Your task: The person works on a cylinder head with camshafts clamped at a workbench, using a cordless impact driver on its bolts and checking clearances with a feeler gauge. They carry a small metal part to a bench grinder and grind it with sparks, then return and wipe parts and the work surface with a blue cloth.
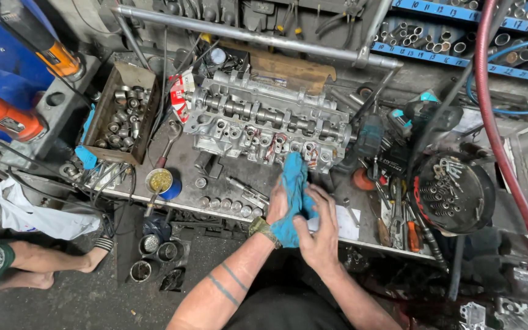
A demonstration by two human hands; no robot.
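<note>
At the far left of the frame I see another person's bare legs and foot on the floor, so I keep those apart from my own arms. In the upper left, a cardboard box full of small metal parts sits on the worktop; I think the box keeps the little pieces from rolling away. Just below it, near the worktop's front edge, is a small tin of yellow paste with a handle leaning in it, close enough to dip into. A row of small round metal caps lines the front edge, neatly side by side, maybe so they stay in order. In the middle lies the big grey engine head, flat on the worktop with its top side up, so the shaft and holes are easy to get at. In front of it, low in the middle of the frame, my left hand is curled shut around the blue rag, which hangs between the engine head and me. My right hand is mostly open, with flat fingers pressed against the rag, as if being wiped. On the right, a round black tub holds many thin metal stems standing together, and a red hose curves down the side.
</note>
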